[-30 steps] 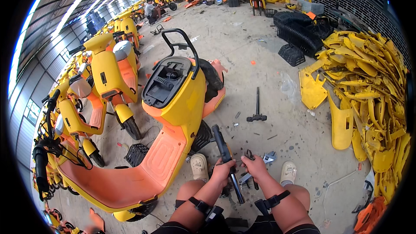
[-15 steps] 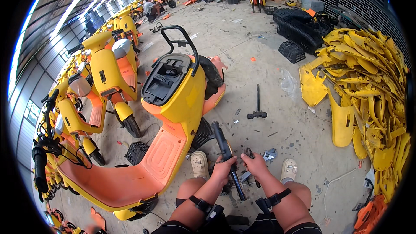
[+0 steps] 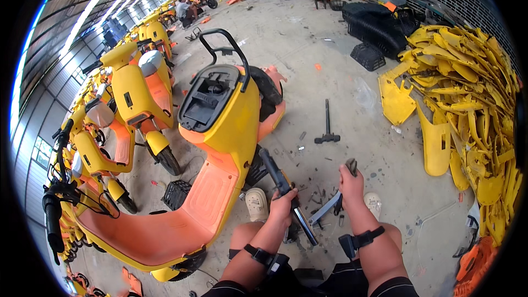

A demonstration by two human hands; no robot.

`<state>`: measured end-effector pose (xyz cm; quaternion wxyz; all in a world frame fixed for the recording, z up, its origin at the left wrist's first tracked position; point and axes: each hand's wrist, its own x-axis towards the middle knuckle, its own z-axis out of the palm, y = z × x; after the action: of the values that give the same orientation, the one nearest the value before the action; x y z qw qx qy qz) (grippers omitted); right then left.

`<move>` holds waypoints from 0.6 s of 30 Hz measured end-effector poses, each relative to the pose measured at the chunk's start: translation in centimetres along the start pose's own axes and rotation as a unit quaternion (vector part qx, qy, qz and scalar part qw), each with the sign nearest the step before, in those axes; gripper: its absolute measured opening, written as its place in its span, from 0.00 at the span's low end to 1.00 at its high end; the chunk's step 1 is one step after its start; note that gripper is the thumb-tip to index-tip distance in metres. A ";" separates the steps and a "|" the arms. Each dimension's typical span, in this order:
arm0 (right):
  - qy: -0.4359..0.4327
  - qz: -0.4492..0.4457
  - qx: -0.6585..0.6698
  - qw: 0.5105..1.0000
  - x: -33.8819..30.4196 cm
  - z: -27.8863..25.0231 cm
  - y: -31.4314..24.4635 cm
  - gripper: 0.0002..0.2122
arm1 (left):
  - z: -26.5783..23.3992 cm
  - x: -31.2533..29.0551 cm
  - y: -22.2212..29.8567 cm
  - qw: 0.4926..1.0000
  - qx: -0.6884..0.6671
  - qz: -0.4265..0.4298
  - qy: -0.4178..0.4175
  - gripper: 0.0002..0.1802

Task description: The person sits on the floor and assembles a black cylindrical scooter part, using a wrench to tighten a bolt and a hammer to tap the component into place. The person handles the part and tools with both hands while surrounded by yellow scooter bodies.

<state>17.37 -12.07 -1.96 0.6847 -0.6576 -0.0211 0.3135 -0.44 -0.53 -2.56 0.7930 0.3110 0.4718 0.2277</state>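
Observation:
My left hand (image 3: pixel 282 207) is closed round the middle of a fork leg (image 3: pixel 303 224), a black tube with a shiny metal lower part, tilted between my knees. Its black upper end points toward the scooter. My right hand (image 3: pixel 352 186) makes a fist, apart from the fork leg, around a dark grey tool (image 3: pixel 351 165); only its ends show above and below the fist, so its kind is unclear. A flat silver tool, likely a wrench (image 3: pixel 325 209), shows between my hands, one end hidden by my right hand.
A yellow and orange scooter (image 3: pixel 220 132) stands close on my left, with more scooters (image 3: pixel 132 91) behind. Ahead on the floor lies a T-shaped steering stem (image 3: pixel 328 126). Yellow body panels (image 3: pixel 467 115) are heaped at right, black baskets (image 3: pixel 368 56) beyond. Another person (image 3: pixel 185 12) crouches far back.
My right hand has moved up and right, away from the fork leg, carrying the dark tool. My left hand still grips the fork leg, which has shifted slightly. The view has turned a little.

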 end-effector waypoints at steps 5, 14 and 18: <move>-0.274 0.002 -0.344 0.898 -3.5 0.9 2.3 0.33 | -2.4 1.8 -0.4 0.999 -0.039 0.000 0.029 0.06; -0.227 -0.033 -0.282 0.931 -4.1 3.4 3.8 0.22 | -1.0 0.5 0.1 0.999 -0.038 0.001 0.034 0.06; -0.150 0.063 -0.131 0.978 -3.7 3.5 2.8 0.15 | -0.4 -0.4 0.5 1.000 0.000 -0.008 0.010 0.08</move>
<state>11.69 -10.87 -2.66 0.5608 -0.6872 -0.1229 0.4453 -1.03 -0.32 -2.07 0.7900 0.3045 0.4826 0.2243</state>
